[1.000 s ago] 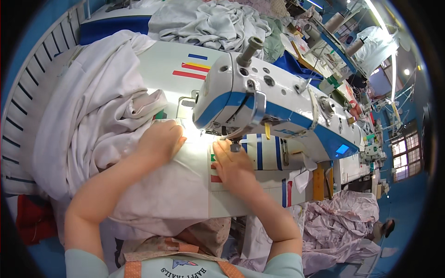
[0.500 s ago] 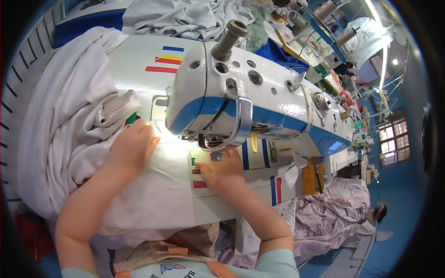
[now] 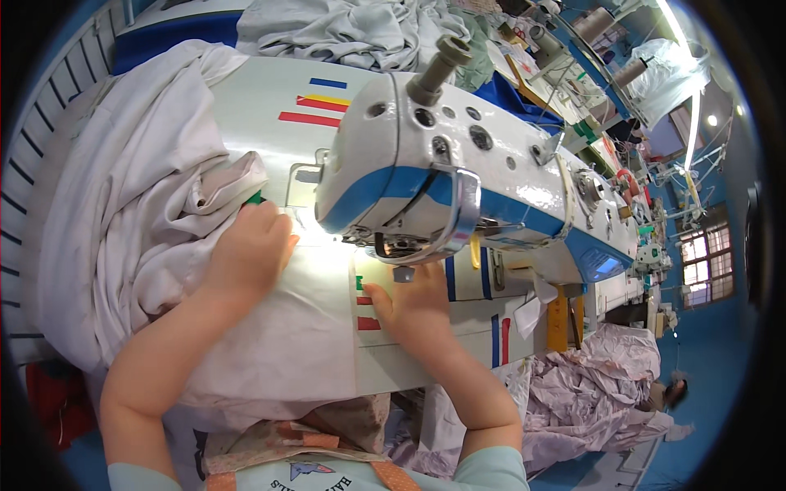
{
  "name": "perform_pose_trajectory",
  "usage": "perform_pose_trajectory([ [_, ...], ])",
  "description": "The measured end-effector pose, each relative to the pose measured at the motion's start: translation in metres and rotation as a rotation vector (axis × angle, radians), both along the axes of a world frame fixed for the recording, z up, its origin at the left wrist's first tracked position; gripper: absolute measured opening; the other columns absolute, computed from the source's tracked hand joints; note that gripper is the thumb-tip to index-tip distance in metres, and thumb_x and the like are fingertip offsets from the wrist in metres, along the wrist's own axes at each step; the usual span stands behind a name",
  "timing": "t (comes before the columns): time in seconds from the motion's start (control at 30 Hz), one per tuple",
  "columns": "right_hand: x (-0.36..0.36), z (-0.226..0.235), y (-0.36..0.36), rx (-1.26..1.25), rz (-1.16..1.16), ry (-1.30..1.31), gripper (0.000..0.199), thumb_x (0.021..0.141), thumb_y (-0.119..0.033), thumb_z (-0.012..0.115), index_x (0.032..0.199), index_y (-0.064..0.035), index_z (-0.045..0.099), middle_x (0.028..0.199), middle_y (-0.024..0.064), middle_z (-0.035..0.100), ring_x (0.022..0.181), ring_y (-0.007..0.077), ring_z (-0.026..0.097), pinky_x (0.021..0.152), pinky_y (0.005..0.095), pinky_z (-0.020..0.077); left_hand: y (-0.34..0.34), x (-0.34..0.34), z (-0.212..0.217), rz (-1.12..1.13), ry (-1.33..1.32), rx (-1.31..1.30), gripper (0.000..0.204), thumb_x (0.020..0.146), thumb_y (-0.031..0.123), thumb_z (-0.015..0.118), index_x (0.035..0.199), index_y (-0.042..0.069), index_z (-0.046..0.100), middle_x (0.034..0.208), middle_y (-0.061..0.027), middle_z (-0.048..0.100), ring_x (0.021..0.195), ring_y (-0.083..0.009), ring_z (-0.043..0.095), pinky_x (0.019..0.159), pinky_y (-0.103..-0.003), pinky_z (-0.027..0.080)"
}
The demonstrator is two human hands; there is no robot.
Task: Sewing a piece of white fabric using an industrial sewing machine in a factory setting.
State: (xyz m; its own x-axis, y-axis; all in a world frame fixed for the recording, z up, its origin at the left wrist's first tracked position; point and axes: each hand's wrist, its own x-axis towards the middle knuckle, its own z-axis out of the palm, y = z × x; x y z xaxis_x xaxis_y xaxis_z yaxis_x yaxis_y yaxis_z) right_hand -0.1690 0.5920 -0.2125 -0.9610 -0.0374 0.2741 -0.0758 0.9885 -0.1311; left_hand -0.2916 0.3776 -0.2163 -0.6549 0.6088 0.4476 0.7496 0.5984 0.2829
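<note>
A white cloth (image 3: 303,327) lies over the bed of a white and blue sewing machine (image 3: 458,155), its edge running beneath the lit needle area. To the left of the needle, my left hand (image 3: 252,250) is closed with curled fingers on this cloth. A small green piece (image 3: 255,198) shows just beyond its knuckles. My right hand (image 3: 413,307) rests palm down at the cloth's right edge, thumb spread from the fingers. The machine head partly hides those fingertips. Beside the thumb are green and red tape strips (image 3: 368,324) on the bed.
Bunched white fabric (image 3: 131,196) covers the left of the table. More pale cloth (image 3: 352,33) is heaped behind the machine, and pinkish crumpled fabric (image 3: 589,385) lies at the lower right. Thread cones (image 3: 594,24) stand at the upper right. Another person (image 3: 673,394) is far right.
The whole view has shifted slightly, so the machine and cloth appear farther right. Both hands keep almost the same places beside the needle, with the left a touch farther from it.
</note>
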Motion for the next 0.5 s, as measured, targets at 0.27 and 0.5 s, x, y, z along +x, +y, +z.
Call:
perform_pose_trajectory([
  [0.27, -0.001, 0.0, 0.0, 0.09, 0.019, -0.059, 0.049, 0.083, -0.034, 0.059, 0.116, 0.0015, 0.056, 0.118, 0.0235, 0.056, 0.113, 0.0413, 0.044, 0.101, 0.049, 0.029, -0.002, 0.009, 0.003, -0.413, -0.01, -0.028, 0.036, 0.076, 0.015, 0.064, 0.11, 0.006, 0.059, 0.107, -0.0026, 0.058, 0.103, -0.0193, 0.052, 0.091, -0.037, 0.04],
  [0.5, -0.008, -0.001, 0.005, -0.014, 0.039, -0.068, 0.051, 0.086, -0.041, 0.057, 0.116, 0.0, 0.055, 0.11, 0.0216, 0.058, 0.109, 0.0423, 0.045, 0.097, 0.0497, 0.0317, -0.003, 0.003, -0.004, -0.43, -0.015, -0.015, 0.037, 0.077, 0.016, 0.064, 0.112, 0.006, 0.059, 0.109, -0.0022, 0.058, 0.102, -0.0199, 0.052, 0.09, -0.036, 0.04],
])
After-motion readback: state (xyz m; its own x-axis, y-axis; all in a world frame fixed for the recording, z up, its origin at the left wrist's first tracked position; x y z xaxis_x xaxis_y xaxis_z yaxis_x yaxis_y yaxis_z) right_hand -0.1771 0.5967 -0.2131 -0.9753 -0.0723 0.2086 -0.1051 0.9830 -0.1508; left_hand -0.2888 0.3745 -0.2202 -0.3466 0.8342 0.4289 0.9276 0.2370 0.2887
